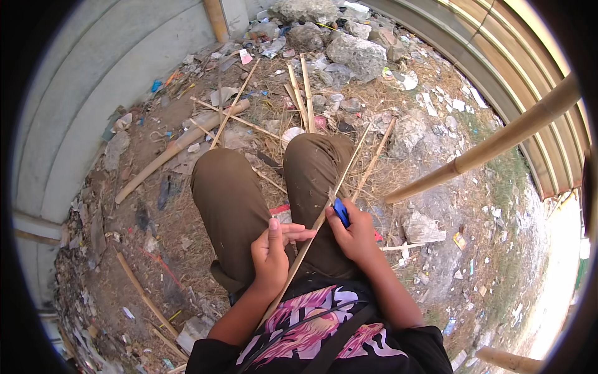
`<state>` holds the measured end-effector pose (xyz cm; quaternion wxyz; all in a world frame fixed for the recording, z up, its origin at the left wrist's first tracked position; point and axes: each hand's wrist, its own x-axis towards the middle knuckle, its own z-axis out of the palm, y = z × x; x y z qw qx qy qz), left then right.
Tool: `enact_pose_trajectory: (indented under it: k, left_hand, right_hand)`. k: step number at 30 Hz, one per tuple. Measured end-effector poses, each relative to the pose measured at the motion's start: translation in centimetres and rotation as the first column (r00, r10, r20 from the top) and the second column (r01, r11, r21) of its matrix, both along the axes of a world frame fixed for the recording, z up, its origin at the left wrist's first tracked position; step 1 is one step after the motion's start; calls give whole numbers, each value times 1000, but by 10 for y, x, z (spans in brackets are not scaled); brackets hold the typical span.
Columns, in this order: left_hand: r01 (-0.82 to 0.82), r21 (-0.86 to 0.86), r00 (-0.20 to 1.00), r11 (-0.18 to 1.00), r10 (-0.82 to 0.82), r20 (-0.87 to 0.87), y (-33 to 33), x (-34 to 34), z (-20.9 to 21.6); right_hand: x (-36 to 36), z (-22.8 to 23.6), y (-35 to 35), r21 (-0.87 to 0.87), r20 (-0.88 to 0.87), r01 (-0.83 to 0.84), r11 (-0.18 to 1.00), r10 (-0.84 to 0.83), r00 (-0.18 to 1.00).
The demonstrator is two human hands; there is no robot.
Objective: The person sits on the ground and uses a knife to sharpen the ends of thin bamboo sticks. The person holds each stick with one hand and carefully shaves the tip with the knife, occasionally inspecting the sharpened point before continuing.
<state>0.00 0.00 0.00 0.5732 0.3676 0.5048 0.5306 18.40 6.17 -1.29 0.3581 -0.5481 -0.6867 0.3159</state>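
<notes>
I sit with my knees in brown trousers (230, 193) raised in front of me. A long thin bamboo strip (339, 184) runs diagonally across my lap, from my stomach up past my right knee. My left hand (272, 249) is closed around the strip near its lower part. My right hand (354, 234) grips a small knife with a blue handle (341, 210), its blade resting against the strip just above my left hand.
Thick bamboo poles lie on the littered dirt: one at the left (180, 146), one slanting in from the right (498, 143). Thin bamboo splints (305, 93) and rocks (355, 53) lie ahead. A corrugated metal wall (93, 81) curves on the left.
</notes>
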Motion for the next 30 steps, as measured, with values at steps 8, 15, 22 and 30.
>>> enact_pose_trajectory:
  k: [8, 15, 22, 30]
  left_hand:
    - [-67, 43, 987, 997, 60, 150, 3, 3, 5]
    - [-53, 101, 989, 994, 38, 140, 2, 2, 3]
    - [-48, 145, 997, 988, 39, 63, 0, 2, -2]
    - [-10, 149, 1000, 989, 5, 28, -6, -3, 0]
  right_hand:
    - [0, 0, 0, -9, -6, -1, 1000, 1, 1000]
    - [0, -4, 0, 40, -2, 0, 999, 0, 1000]
    - [0, -1, 1, 11, -7, 1, 1000, -1, 1000]
    - [1, -4, 2, -3, 10, 9, 1000, -9, 1000]
